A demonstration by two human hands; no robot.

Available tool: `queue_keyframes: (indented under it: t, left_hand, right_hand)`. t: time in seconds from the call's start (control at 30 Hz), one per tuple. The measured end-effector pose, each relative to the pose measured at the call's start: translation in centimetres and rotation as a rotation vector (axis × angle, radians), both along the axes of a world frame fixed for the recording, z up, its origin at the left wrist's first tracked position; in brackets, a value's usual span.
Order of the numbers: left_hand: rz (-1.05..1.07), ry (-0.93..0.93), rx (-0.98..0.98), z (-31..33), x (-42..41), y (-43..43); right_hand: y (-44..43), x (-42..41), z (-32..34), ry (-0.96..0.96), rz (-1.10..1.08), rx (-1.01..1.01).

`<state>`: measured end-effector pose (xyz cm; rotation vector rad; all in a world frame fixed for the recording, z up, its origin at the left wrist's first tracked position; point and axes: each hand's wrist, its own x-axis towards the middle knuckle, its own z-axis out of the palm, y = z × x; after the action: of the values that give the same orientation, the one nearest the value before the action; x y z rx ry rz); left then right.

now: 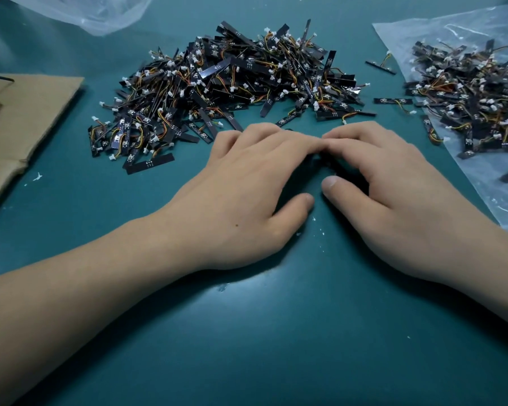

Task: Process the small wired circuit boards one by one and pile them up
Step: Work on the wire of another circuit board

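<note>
Nearest the person, both forearms reach in over the near edge of the teal table [276, 332]. The left hand [247, 183] and the right hand [393, 183] lie palm down at the middle of the table. Their fingers [276, 139] are held close together and bent down, and the tips of the two hands touch each other. The two thumbs [338, 186] stand apart from the fingers, near each other, with their tips on or just above the surface. Something dark lies under the meeting fingertips, but it cannot be told whether it is a board or shadow, nor whether either hand pinches it.

Just beyond the hands, toward the far edge, sits a big heap of small wired circuit boards [232, 83]: black strips with orange and yellow wires and white plugs. Two loose boards [393, 101] lie between this heap and a second heap [475, 95], which rests on a clear plastic sheet [496, 200] at the right edge. A flat piece of cardboard [27, 118] lies at the left edge. A crumpled plastic bag [100, 13] sits at the far left corner.
</note>
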<state>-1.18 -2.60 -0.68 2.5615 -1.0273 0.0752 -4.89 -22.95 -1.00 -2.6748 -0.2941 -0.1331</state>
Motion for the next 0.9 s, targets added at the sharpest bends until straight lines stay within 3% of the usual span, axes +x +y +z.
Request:
queue_keyframes:
  t: [0.17,0.43,0.6,0.9]
  left_hand:
    - [0.084,-0.033,0.019,-0.30,0.13,0.02]
    - [0.009,-0.041,-0.234,-0.15,0.46,0.05]
    - [-0.013,-0.072,-0.363,-0.30,0.68,0.24]
    - [-0.265,-0.057,-0.465,-0.14,0.27,0.32]
  right_hand:
    - [0.05,-0.17,0.30,0.001,-0.062,0.095]
    - [0.36,-0.27,0.44,0.030,0.039,-0.030]
    - [-0.10,-0.49,0.27,-0.014,-0.036,0.200]
    - [-0.07,-0.59,0.60,-0.110,0.160,0.194]
